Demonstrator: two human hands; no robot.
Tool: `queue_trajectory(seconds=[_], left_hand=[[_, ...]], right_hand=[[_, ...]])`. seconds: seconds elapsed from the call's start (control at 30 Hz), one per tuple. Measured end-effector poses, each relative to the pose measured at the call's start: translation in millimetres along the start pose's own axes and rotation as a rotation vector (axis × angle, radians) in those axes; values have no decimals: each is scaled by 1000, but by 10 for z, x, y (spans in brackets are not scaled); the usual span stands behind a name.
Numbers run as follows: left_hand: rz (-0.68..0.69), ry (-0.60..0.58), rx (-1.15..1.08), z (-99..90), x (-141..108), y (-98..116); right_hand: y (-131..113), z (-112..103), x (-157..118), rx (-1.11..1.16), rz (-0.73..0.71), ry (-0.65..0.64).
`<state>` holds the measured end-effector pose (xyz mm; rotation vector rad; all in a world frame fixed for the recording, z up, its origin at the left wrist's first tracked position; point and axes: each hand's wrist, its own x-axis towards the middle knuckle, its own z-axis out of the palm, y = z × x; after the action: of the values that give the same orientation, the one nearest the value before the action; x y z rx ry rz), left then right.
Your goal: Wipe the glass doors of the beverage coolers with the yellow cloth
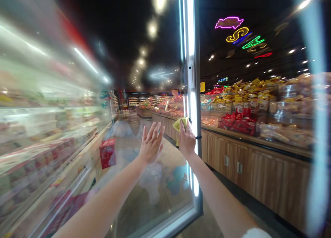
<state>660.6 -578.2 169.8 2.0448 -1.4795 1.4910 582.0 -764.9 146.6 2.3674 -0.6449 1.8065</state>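
Note:
A glass door [165, 182] with a lit metal frame [193, 169] stands in front of me. My left hand [152, 141] is raised at the glass with its fingers stretched out, and nothing is in it. Whether the palm touches the pane I cannot tell. To its right, my right hand [187, 139] presses a yellow cloth [179, 124] against the glass beside the door frame. Part of the cloth is hidden under the fingers.
On the left, blurred refrigerated shelves [38, 145] hold packaged goods. A red box [108, 153] shows through the glass. To the right runs a wood-panelled counter [258, 176] with bagged snacks [248, 91] piled on it. Neon signs [238, 34] hang above.

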Motion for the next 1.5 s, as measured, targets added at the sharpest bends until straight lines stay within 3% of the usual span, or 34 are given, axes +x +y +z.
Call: queue_trajectory(seconds=[0.13,0.2,0.33,0.4,0.6,0.77,0.87,0.93,1.03,1.27,1.5], left_hand=[[16,9,-9,32,-1,21],[24,27,-9,37,31,32],[31,63,-16,53,114,88],[33,72,-24,67,143,126],[74,77,-28,132,235,197],[90,90,-29,230,411,278],[100,84,-40,313,475,376],[112,78,-53,374,473,453],[132,63,-77,462,415,566],[143,14,-122,642,152,760],[165,-37,-126,836,-177,810]], right_hand=[[90,-143,-147,99,1,-16],[180,-313,3,171,-9,38],[387,-596,511,185,-18,294],[468,-589,700,146,-1,357],[536,-288,1007,113,-31,240],[553,-402,1621,255,-91,285],[629,-429,1766,326,-151,332],[707,-377,1652,332,-163,347],[832,-252,1245,322,-160,327],[1039,54,-79,313,-106,198],[1186,501,-1475,242,-35,136]])
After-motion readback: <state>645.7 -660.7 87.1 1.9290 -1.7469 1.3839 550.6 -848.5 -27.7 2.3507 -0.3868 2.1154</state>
